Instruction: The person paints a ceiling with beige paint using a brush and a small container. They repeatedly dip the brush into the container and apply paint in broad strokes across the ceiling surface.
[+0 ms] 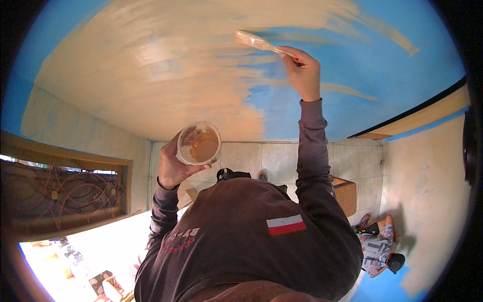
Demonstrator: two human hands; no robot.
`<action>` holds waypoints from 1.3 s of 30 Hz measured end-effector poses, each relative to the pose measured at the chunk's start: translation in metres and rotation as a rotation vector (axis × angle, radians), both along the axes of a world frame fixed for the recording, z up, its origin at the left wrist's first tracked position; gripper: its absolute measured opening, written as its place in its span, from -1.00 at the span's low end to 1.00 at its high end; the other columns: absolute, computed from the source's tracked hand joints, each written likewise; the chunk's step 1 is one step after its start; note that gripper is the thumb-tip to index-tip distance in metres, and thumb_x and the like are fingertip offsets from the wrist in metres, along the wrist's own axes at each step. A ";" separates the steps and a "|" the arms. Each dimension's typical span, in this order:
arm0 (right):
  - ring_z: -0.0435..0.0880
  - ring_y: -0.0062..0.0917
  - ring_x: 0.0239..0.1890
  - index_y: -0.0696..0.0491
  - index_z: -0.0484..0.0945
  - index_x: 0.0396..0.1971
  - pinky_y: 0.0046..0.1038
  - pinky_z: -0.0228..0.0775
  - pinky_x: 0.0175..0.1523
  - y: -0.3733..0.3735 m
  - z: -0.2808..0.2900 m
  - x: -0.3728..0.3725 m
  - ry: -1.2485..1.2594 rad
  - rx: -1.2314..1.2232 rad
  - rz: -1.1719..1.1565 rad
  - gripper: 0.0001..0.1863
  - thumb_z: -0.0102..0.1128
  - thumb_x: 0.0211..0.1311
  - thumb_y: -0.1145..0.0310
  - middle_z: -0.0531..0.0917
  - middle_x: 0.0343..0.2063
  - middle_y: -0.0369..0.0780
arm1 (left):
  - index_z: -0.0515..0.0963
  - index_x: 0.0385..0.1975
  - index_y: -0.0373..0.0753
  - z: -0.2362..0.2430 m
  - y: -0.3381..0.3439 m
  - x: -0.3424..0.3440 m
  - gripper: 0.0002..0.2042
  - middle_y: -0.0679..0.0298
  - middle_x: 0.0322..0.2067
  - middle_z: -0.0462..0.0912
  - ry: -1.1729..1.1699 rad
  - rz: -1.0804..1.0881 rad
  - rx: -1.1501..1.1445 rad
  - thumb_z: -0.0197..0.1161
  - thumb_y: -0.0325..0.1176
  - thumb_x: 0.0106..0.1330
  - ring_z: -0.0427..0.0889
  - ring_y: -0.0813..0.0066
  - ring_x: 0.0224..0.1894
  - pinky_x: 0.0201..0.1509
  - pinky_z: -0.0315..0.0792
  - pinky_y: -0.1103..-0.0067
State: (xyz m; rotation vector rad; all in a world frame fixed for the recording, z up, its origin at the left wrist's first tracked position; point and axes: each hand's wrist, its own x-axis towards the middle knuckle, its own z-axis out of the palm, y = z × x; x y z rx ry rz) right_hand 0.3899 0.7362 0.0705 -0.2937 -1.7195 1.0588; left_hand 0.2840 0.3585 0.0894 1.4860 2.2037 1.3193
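Note:
My right hand (pixel 300 70) grips a flat paintbrush (pixel 254 41) by its handle, the head raised at the wall. That wall (pixel 151 75) is partly covered in streaky beige paint over bright blue, with blue showing mostly on the right and in the upper left corner. In my left hand (pixel 173 161) is a clear plastic cup (pixel 198 142) of beige paint, held below and left of the brush.
A window with a metal grille (pixel 70 186) is at the left, above a bright opening. Below lie a tiled floor (pixel 241 153) and a woven box (pixel 344 196). At the lower right a person (pixel 377 246) is beside a beige and blue wall (pixel 422 186).

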 end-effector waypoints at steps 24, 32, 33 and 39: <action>0.47 -0.80 -0.41 0.10 0.69 -0.05 -0.72 0.32 -0.29 0.047 -0.013 0.220 -0.037 -0.121 -0.589 -0.76 0.28 0.33 0.40 0.66 -0.38 -0.38 | 0.44 0.16 -0.44 0.002 0.000 -0.010 -0.10 0.09 -0.01 0.66 -0.067 -0.138 0.012 0.71 -0.08 -0.19 0.63 0.34 0.07 0.17 0.50 0.42; 0.55 -0.64 -0.42 0.02 0.63 0.06 -0.62 0.42 -0.31 -0.025 0.008 0.117 0.043 0.033 -0.182 -0.67 0.21 0.32 0.52 0.72 -0.29 -0.25 | 0.45 0.15 -0.44 0.004 0.000 -0.008 -0.09 0.09 0.01 0.65 -0.104 -0.127 0.012 0.72 -0.07 -0.22 0.62 0.34 0.09 0.18 0.50 0.42; 0.57 -0.57 -0.39 -0.02 0.62 0.08 -0.58 0.45 -0.29 -0.026 0.012 0.102 0.008 0.248 -0.200 -0.64 0.21 0.30 0.54 0.71 -0.29 -0.23 | 0.45 0.15 -0.44 0.005 0.001 -0.006 -0.09 0.09 0.01 0.65 -0.126 -0.122 0.022 0.72 -0.07 -0.22 0.62 0.35 0.08 0.18 0.50 0.42; 0.59 -0.38 -0.26 -0.22 0.54 0.21 -0.43 0.53 -0.21 -0.014 0.022 0.052 -0.218 0.775 -0.192 -0.43 0.23 0.19 0.56 0.57 -0.22 -0.21 | 0.44 0.15 -0.45 -0.003 -0.001 -0.006 -0.07 0.07 0.00 0.66 -0.111 -0.069 0.024 0.72 -0.05 -0.24 0.63 0.35 0.07 0.16 0.52 0.42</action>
